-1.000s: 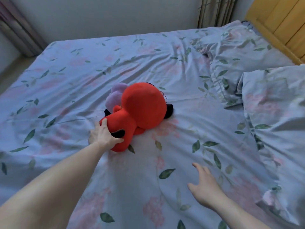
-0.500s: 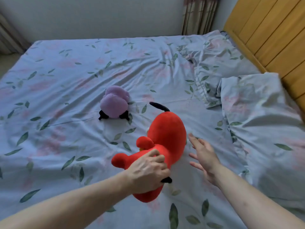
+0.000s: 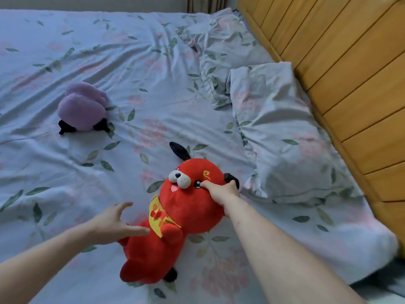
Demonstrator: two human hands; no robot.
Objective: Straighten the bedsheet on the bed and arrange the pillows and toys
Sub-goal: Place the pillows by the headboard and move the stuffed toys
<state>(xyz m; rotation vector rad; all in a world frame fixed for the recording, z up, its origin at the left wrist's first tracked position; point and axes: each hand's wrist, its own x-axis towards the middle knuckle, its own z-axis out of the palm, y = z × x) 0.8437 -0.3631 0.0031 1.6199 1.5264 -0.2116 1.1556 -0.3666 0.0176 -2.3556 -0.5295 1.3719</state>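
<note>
Red plush dog (image 3: pixel 175 218) lying face-up on the floral bedsheet (image 3: pixel 109 172), just beside the nearer pillow (image 3: pixel 285 137). Right hand (image 3: pixel 221 190) grasps its head; left hand (image 3: pixel 114 222), fingers spread and relaxed, touches its side.

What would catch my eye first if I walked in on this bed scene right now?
The bright red plush dog, face up near the bed's front edge, with the right hand gripping its head and the open left hand at its side. Further left lies a purple plush toy on the wrinkled floral bedsheet, and two pillows sit against the wooden headboard.
</note>
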